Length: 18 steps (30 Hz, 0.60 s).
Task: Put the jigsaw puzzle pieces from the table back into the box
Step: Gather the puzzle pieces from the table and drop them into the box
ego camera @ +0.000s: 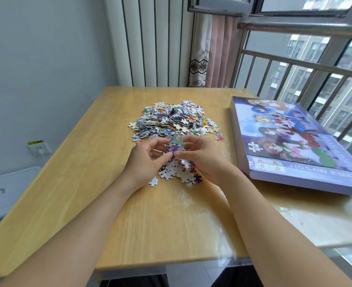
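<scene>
A small clump of joined pieces (176, 144) is pinched between the left hand (148, 160) and the right hand (202, 160), both narrowed on it by the fingertips and lifted just above the table (84, 183). Under and just behind the hands a thin scatter (179, 172) of loose pieces is spread, some face down.

Little of the task appears done. At 12 o'clock from the hands the main heap (175, 119) is piled, seemingly untouched. At 2 to 3 o'clock the box (291, 139) is laid flat with its lid on, so nothing can be dropped in until it is opened; whether anything lies inside cannot be told.

Nothing stands between heap and box. At 9 o'clock, off the table, a wall socket (39, 148) is seen; at 12 o'clock, a radiator (150, 38) and curtain (212, 50); at 1 to 2 o'clock, window railings (307, 65).
</scene>
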Each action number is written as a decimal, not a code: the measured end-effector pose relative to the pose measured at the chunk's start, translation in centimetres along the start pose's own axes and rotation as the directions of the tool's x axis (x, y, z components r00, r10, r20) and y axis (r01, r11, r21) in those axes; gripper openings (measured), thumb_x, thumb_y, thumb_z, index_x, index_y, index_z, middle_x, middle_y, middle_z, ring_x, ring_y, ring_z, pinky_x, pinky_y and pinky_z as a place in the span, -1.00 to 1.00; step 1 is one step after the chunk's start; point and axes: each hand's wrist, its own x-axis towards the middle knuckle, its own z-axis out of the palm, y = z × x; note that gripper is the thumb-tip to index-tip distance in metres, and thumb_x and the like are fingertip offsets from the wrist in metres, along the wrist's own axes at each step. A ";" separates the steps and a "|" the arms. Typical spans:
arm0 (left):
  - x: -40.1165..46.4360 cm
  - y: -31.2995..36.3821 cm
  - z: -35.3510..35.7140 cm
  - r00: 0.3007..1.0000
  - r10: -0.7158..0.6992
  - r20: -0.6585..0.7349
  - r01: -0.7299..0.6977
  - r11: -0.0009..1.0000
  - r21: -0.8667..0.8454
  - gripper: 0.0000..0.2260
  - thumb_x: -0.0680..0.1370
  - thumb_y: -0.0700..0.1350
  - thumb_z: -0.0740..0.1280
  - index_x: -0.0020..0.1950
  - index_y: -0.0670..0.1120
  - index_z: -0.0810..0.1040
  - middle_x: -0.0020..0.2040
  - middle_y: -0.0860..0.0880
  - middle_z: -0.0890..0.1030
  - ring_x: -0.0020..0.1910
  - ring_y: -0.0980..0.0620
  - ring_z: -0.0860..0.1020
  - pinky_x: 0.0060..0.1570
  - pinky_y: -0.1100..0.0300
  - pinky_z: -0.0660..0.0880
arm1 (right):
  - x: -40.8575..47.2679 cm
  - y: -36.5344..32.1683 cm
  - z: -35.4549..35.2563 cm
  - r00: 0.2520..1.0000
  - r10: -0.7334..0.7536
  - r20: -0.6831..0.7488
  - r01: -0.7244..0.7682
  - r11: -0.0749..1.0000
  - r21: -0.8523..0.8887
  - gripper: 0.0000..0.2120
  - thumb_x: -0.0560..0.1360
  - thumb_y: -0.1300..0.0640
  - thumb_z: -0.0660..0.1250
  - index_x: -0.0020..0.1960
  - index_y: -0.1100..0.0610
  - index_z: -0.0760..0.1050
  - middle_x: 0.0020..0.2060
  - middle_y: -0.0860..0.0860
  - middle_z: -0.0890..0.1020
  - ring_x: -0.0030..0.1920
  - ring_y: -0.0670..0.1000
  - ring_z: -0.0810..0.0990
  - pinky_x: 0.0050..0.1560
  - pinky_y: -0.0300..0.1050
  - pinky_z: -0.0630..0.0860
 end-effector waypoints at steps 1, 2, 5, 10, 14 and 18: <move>-0.1 0.0 0.0 1.000 0.000 0.003 0.000 1.000 0.000 -0.75 0.52 -0.19 0.48 0.15 0.05 0.61 -0.09 0.04 0.64 -0.18 0.09 0.65 -0.19 0.27 0.55 | 0.1 0.1 0.0 1.000 -0.002 -0.002 0.002 1.000 0.001 -0.76 0.42 0.43 0.48 0.01 0.18 0.61 -0.15 0.16 0.67 -0.16 0.10 0.62 -0.07 0.01 0.56; -0.1 0.1 0.0 1.000 0.002 0.007 -0.002 1.000 0.001 -0.76 0.53 -0.18 0.47 0.15 0.05 0.62 -0.08 0.03 0.64 -0.18 0.08 0.66 -0.21 0.28 0.55 | 0.1 0.2 0.1 1.000 0.001 -0.003 -0.001 1.000 0.001 -0.74 0.43 0.43 0.48 0.03 0.16 0.59 -0.17 0.13 0.66 -0.19 0.08 0.62 -0.09 -0.03 0.56; -0.1 0.2 0.0 1.000 0.002 0.010 -0.002 1.000 -0.003 -0.77 0.53 -0.17 0.46 0.15 0.06 0.62 -0.06 0.00 0.64 -0.21 0.07 0.66 -0.22 0.28 0.55 | -0.1 0.1 0.3 0.999 0.022 0.037 -0.019 0.998 -0.065 -0.68 0.46 0.42 0.46 0.14 0.18 0.55 -0.18 0.08 0.65 -0.21 0.01 0.61 -0.17 -0.15 0.54; 0.0 0.0 0.0 0.999 -0.030 0.018 0.031 0.999 -0.044 -0.75 0.50 -0.16 0.50 0.11 0.10 0.59 -0.04 -0.04 0.63 -0.23 0.11 0.62 -0.16 0.27 0.55 | 0.0 0.1 0.1 0.994 0.002 0.113 0.011 0.993 -0.118 -0.60 0.45 0.55 0.31 0.15 0.19 0.60 -0.08 0.21 0.67 -0.13 0.07 0.61 -0.13 -0.02 0.53; 0.0 0.1 0.1 0.999 -0.013 0.030 0.014 0.999 -0.032 -0.73 0.50 -0.15 0.51 0.12 0.12 0.58 -0.07 0.01 0.58 -0.25 0.15 0.57 -0.13 0.23 0.58 | 0.0 0.1 0.1 0.998 -0.018 0.064 0.031 0.977 -0.212 -0.47 0.43 0.56 0.35 0.23 0.06 0.60 0.07 0.12 0.63 -0.19 -0.01 0.63 -0.14 -0.03 0.60; 0.2 -0.4 0.2 0.997 -0.017 0.071 0.018 1.000 -0.006 -0.75 0.55 -0.12 0.45 0.19 0.09 0.59 0.00 -0.03 0.63 -0.12 -0.04 0.61 -0.04 0.10 0.60 | 0.4 0.2 -0.2 1.000 -0.026 0.007 0.027 0.976 -0.218 -0.39 0.36 0.52 0.46 0.21 -0.07 0.61 0.10 0.05 0.59 -0.07 0.07 0.66 0.00 0.09 0.66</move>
